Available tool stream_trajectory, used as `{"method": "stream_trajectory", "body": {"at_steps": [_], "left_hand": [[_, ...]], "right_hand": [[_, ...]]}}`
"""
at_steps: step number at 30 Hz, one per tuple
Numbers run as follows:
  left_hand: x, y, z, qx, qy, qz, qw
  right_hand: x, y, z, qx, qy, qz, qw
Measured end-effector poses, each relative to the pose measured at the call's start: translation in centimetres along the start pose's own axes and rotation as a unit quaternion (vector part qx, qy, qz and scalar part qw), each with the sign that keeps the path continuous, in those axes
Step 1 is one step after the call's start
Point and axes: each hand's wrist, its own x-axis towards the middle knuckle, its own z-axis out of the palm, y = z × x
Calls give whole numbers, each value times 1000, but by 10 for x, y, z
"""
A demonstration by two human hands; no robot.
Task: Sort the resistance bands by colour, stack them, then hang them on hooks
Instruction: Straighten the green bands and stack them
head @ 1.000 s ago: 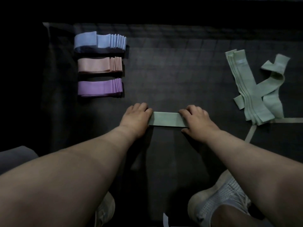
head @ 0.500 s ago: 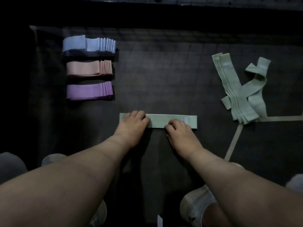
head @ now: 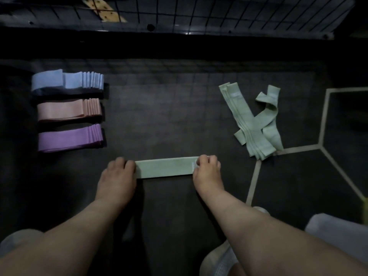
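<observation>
A flat green resistance band [head: 166, 167] lies stretched out on the dark floor mat in front of me. My left hand [head: 117, 176] presses on its left end, fingers curled over it. My right hand [head: 208, 172] pinches its right end, next to a white label. Three neat stacks sit at the left: blue bands [head: 67, 81], pink bands [head: 68, 110] and purple bands [head: 69, 138]. A loose heap of green bands [head: 253, 124] lies at the right, some crossed and twisted.
A black wire grid panel [head: 219, 12] stands along the far edge. Pale tape lines [head: 253, 180] mark the floor at the right. My shoes [head: 221, 259] show at the bottom, one at each side.
My right hand slid from the band's middle to its right end, and my left hand moved to the left end. The band lies full length between them. The camera tilted up.
</observation>
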Motion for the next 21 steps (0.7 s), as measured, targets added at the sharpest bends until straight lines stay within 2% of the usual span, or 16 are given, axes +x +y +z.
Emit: {"method": "stream_trajectory", "body": {"at_steps": [3, 5, 7, 9, 11, 14, 15, 21], "left_hand": [[2, 0, 1, -2, -3, -12, 1000], [5, 2, -3, 12, -3, -11, 1000], [8, 2, -6, 14, 4, -6, 1000], [9, 4, -9, 5, 20, -1, 1000], [10, 7, -11, -3, 28, -2, 1000], [12, 13, -13, -25, 34, -5, 999], [12, 15, -13, -31, 38, -1, 999], [14, 26, -9, -45, 74, 27, 996]], "right_hand": [[2, 1, -8, 19, -20, 11, 1000], [7, 5, -18, 73, -10, 21, 997], [17, 13, -29, 148, 47, 53, 987], [34, 25, -41, 176, 123, 105, 971], [54, 43, -58, 172, 167, 207, 949], [79, 75, -85, 180, 165, 416, 876], [86, 87, -89, 197, 160, 453, 854], [103, 112, -107, 299, 167, 482, 806]]}}
